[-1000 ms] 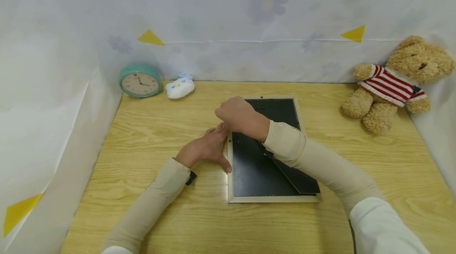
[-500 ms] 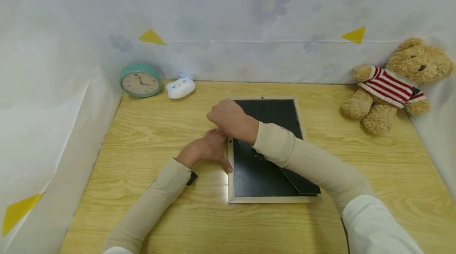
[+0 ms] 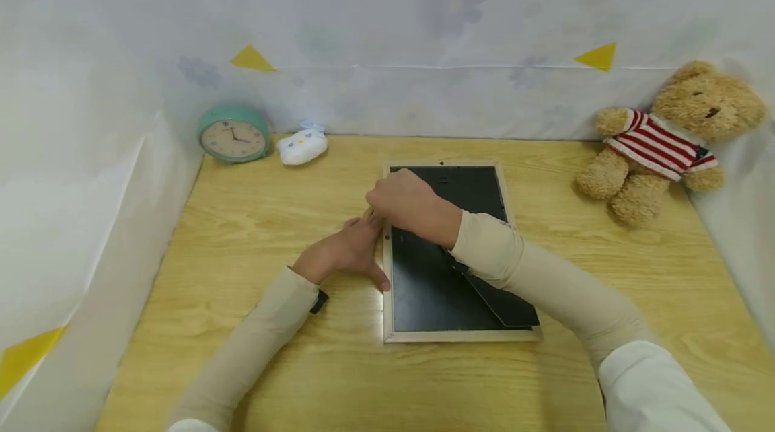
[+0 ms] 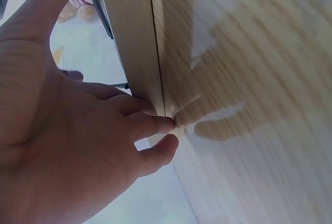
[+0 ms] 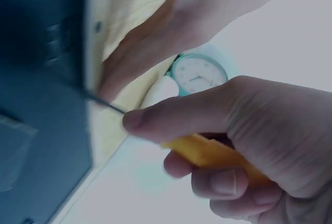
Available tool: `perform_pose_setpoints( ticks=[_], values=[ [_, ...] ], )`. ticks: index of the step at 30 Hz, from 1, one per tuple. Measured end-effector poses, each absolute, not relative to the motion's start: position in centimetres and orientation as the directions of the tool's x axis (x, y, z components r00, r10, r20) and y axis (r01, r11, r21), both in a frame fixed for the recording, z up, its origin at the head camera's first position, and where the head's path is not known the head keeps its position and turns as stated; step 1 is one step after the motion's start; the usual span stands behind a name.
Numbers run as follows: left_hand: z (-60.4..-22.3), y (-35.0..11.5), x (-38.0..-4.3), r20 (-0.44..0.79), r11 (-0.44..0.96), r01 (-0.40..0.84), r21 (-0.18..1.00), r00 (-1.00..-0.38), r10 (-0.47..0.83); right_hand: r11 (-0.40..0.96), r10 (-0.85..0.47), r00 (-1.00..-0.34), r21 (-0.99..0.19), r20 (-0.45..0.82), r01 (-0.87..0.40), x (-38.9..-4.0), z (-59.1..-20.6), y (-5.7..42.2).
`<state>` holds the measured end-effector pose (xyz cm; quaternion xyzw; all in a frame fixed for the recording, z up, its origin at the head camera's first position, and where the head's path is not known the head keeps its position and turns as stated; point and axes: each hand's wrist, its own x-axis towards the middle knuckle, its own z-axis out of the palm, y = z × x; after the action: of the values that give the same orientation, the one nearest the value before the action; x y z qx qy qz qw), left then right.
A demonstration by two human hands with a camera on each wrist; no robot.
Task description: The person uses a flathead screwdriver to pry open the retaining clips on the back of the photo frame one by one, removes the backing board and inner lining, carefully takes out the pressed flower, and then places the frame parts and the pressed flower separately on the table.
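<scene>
A picture frame lies face down on the table, its pale wooden rim around a black backing board with a stand leg. My right hand grips the orange handle of what looks like a screwdriver. In the right wrist view its thin metal shaft reaches to the inner edge of the rim; the tip is blurred. My left hand rests along the frame's left side, thumb spread from the fingers. The left wrist view shows the fingertips touching the frame's outer side near the tabletop.
A teal clock and a small white plush stand at the back left. At the back right sits a teddy bear in a striped sweater. White cloth walls border the table.
My right hand shifted a little left, then back to the right, near the frame's left edge. The left hand and the frame have stayed in place.
</scene>
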<state>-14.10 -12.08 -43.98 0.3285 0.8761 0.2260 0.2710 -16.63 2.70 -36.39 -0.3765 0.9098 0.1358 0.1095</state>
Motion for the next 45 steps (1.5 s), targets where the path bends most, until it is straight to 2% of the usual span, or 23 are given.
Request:
perform_pose_setpoints(
  ticks=[5, 11, 15, 19, 22, 29, 34, 38, 41, 45],
  values=[
    [-43.9, -12.0, -14.1, -0.344, 0.685, 0.417, 0.598, -0.638, 0.689, 0.741, -0.608, -0.732, 0.111, -0.306, -0.662, -16.4, -36.7, 5.2],
    [-44.0, -12.4, -13.9, -0.358, 0.706, 0.39, 0.591, -0.657, 0.664, 0.753, -0.609, -0.742, 0.09, -0.28, -0.652, -15.9, -36.7, 6.4],
    [-44.1, -12.6, -14.0, -0.345, 0.699, 0.399, 0.594, -0.658, 0.669, 0.788, -0.602, -0.771, 0.001, -0.208, -0.616, -15.2, -37.1, 7.7],
    [-44.1, -12.6, -14.5, -0.349, 0.7, 0.406, 0.588, -0.653, 0.672, 0.833, -0.55, -0.829, -0.139, -0.103, -0.536, -14.0, -37.5, 10.5],
    [-43.6, -12.9, -15.5, -0.349, 0.705, 0.403, 0.584, -0.659, 0.666, 0.846, -0.509, -0.861, -0.199, -0.026, -0.494, -12.9, -37.7, 12.5],
    [-42.0, -13.2, -18.7, -0.339, 0.723, 0.43, 0.54, -0.676, 0.655, 0.83, -0.48, -0.872, -0.275, 0.093, -0.486, -10.1, -37.9, 16.5],
    [-41.1, -12.6, -21.1, -0.257, 0.711, 0.502, 0.493, -0.696, 0.67, 0.827, -0.434, -0.897, -0.36, 0.081, -0.433, -7.9, -38.4, 18.7],
    [-41.3, -11.6, -23.0, -0.143, 0.676, 0.575, 0.461, -0.704, 0.696, 0.798, -0.416, -0.907, -0.454, 0.062, -0.397, -5.9, -39.3, 20.2],
    [-42.1, -10.9, -24.1, -0.058, 0.655, 0.605, 0.452, -0.713, 0.699, 0.762, -0.436, -0.894, -0.484, 0.106, -0.43, -4.3, -40.6, 20.8],
    [-43.1, -10.1, -25.1, -0.002, 0.642, 0.613, 0.46, -0.723, 0.691, 0.73, -0.483, -0.857, -0.456, 0.182, -0.508, -2.0, -42.3, 20.8]
  ],
)
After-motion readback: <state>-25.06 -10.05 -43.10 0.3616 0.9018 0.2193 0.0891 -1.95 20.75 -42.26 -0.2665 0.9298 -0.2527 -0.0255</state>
